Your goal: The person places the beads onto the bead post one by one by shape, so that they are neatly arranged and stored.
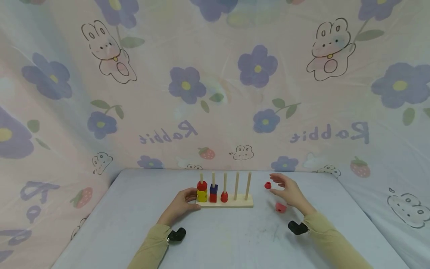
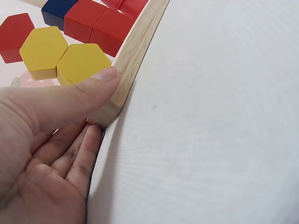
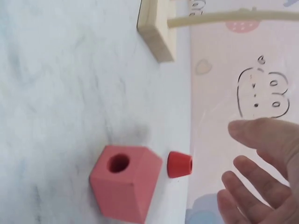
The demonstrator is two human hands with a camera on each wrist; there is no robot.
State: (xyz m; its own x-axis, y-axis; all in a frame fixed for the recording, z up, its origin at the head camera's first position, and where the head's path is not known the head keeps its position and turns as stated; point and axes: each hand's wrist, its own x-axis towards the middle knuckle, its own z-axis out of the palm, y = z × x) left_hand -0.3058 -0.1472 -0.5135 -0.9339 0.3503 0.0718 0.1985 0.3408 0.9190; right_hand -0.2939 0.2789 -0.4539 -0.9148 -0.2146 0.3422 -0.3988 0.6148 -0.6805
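A wooden peg board (image 1: 225, 205) with five upright posts stands on the table. My left hand (image 1: 184, 202) holds its left end, the thumb (image 2: 105, 74) along the front edge and the fingers at the end. Yellow hexagonal blocks (image 1: 202, 196) with a red one (image 1: 202, 185) on top fill the leftmost post. On the second post a dark blue block (image 1: 213, 189) sits above red (image 1: 213, 198); the third bears red rounded pieces (image 1: 224, 197). My right hand (image 1: 289, 191) hovers with thumb and fingers apart, holding nothing, beside a small red tapered piece (image 3: 179, 164).
A pinkish-red angular block (image 3: 126, 182) with a hole lies on the table, nearer me than the small red piece. The two right posts (image 1: 248, 186) are bare. A patterned rabbit-and-flower curtain (image 1: 221, 112) hangs behind the white table (image 1: 231, 239).
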